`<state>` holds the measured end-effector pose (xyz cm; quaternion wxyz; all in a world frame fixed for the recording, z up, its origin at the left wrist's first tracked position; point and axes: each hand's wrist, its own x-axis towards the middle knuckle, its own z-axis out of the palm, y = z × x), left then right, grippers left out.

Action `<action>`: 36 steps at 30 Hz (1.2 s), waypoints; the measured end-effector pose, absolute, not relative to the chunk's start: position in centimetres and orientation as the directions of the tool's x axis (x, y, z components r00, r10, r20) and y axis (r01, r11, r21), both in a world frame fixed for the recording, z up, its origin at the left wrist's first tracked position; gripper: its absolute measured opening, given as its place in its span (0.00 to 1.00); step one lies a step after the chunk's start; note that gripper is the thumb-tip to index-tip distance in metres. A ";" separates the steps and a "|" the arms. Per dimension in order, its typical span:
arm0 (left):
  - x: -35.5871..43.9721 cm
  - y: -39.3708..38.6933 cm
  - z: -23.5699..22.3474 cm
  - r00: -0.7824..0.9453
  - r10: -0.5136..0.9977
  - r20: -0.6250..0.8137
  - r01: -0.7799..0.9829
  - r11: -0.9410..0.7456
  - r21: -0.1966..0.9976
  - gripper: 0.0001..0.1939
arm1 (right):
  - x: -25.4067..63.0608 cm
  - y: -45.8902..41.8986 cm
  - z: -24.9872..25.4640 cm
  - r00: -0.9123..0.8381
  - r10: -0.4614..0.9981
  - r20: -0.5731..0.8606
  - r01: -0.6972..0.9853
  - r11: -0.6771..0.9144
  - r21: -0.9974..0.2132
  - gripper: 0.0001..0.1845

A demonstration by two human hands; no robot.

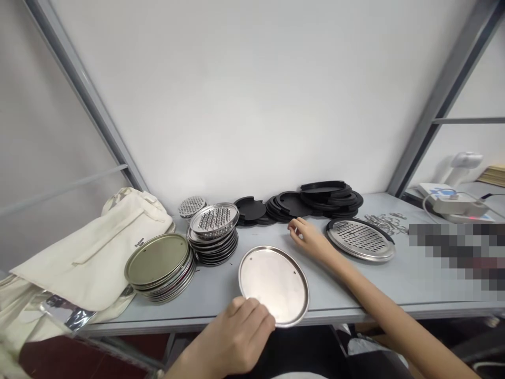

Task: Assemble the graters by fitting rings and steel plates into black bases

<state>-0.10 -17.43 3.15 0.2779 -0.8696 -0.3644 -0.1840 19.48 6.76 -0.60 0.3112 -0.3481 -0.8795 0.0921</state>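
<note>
My left hand (pixel 246 334) grips the near rim of a round metal lid (pixel 272 281) with two small holes, tilted over the table's front edge. My right hand (pixel 302 234) is stretched forward, fingers slightly bent and apart, with nothing visible in them. Just beyond its fingertips lie black round holders (pixel 292 202), stacked and overlapping. To the right of my right forearm, a slotted metal grater disc (pixel 359 238) sits in a black rim. Left of the lid is a pile of metal grater discs (pixel 215 220), beside a stack of round lids (pixel 158 260) with an olive-green one on top.
A cream cloth bag (pixel 106 247) lies at the left end of the grey table (pixel 221 295). Small metal clips (pixel 389 223) are scattered at the back right. A white device with cables (pixel 450 200) stands further right. Metal frame posts (pixel 434 100) flank the white back wall.
</note>
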 end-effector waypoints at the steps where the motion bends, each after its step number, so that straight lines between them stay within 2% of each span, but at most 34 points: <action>1: 0.4 -16.3 2.8 0.684 0.548 0.482 0.723 -0.600 -0.343 0.06 | 19.8 6.9 -0.5 -0.539 0.681 0.496 0.562 0.729 -0.391 0.06; 5: 0.9 -12.7 1.2 0.683 0.589 0.431 0.725 -0.618 -0.305 0.05 | 20.8 7.2 -0.1 -0.491 0.692 0.529 0.550 0.717 -0.428 0.06; 9: 1.0 -11.6 0.2 0.744 0.574 0.342 0.668 -0.642 -0.377 0.05 | 21.1 7.0 0.2 -0.501 0.680 0.536 0.527 0.731 -0.435 0.06; 11: 0.9 -11.7 0.7 0.759 0.571 0.311 0.651 -0.664 -0.368 0.04 | 21.1 6.8 0.2 -0.520 0.667 0.534 0.506 0.744 -0.436 0.06; 13: 0.5 -12.0 2.4 0.741 0.578 0.342 0.669 -0.680 -0.301 0.09 | 21.1 6.7 0.1 -0.541 0.653 0.530 0.487 0.757 -0.435 0.06; 15: -0.3 -12.3 5.2 0.692 0.580 0.430 0.708 -0.661 -0.248 0.09 | 21.2 6.6 0.1 -0.563 0.647 0.515 0.481 0.763 -0.432 0.06; 18: -3.0 -11.7 11.0 0.578 0.595 0.558 0.806 -0.523 -0.278 0.06 | 21.2 6.7 -0.1 -0.584 0.650 0.487 0.489 0.760 -0.428 0.06; 22: -10.2 -7.6 17.6 0.270 0.670 0.691 0.958 -0.116 -0.261 0.09 | 21.1 6.8 -0.3 -0.594 0.659 0.461 0.499 0.752 -0.432 0.06; 25: -17.4 -3.0 18.8 -0.056 0.806 0.589 0.964 0.198 -0.179 0.11 | 21.0 6.9 -0.5 -0.600 0.665 0.446 0.506 0.747 -0.431 0.06; 28: -23.4 0.3 16.9 -0.331 0.902 0.277 0.926 0.366 -0.087 0.11 | 21.0 7.0 -0.7 -0.602 0.672 0.431 0.514 0.739 -0.435 0.06; 30: -25.7 1.3 15.1 -0.335 0.924 0.182 0.933 0.353 -0.071 0.09 | 21.0 7.1 -0.8 -0.604 0.677 0.421 0.521 0.735 -0.434 0.07; 36: -27.2 1.4 12.5 -0.310 0.942 0.129 0.948 0.316 -0.030 0.12 | 20.7 7.5 -1.3 -0.618 0.680 0.396 0.542 0.732 -0.412 0.07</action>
